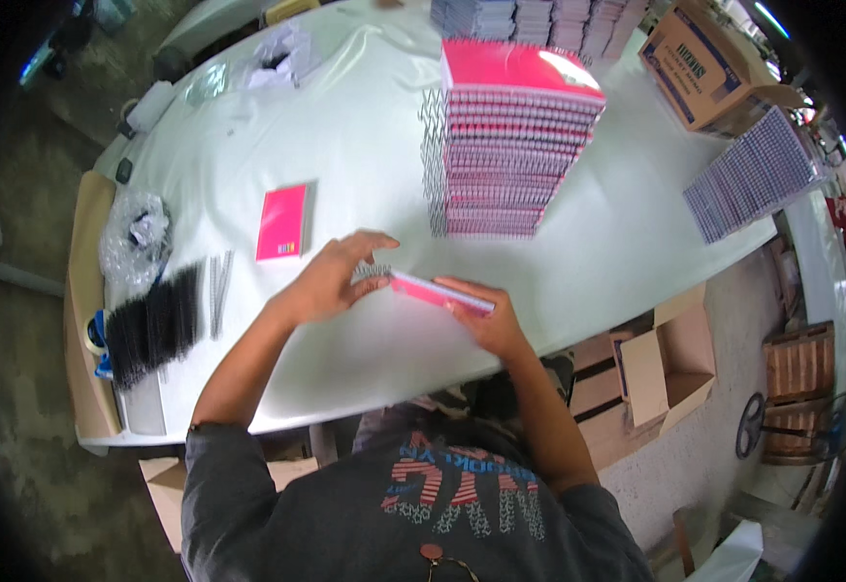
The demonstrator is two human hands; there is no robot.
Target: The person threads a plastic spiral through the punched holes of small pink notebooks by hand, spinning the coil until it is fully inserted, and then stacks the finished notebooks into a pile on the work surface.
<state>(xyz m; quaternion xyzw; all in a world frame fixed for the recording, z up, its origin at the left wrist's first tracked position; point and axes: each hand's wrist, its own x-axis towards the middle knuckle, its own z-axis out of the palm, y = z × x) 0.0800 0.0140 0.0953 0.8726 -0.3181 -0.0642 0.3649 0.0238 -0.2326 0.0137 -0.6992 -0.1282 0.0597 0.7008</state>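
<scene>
My right hand (486, 312) is closed around a small pink notebook (428, 291), held tilted above the near part of the table. A dark wire coil (374, 271) sticks out past the notebook's left end. My left hand (336, 276) is around that coil with thumb and forefinger apart; the thumb lies just below the wire. Another pink notebook (282, 223) lies flat beyond my left hand. Farther off, to the right of it, rises a tall stack of pink wire-bound notebooks (515, 145).
Bundled black wire coils (158, 320) lie at the left, near a tape dispenser (99, 341) and crumpled clear plastic (135, 238). At the right are a stack of bound books (753, 177) and a cardboard box (699, 68). An opened carton (670, 373) stands below the table edge.
</scene>
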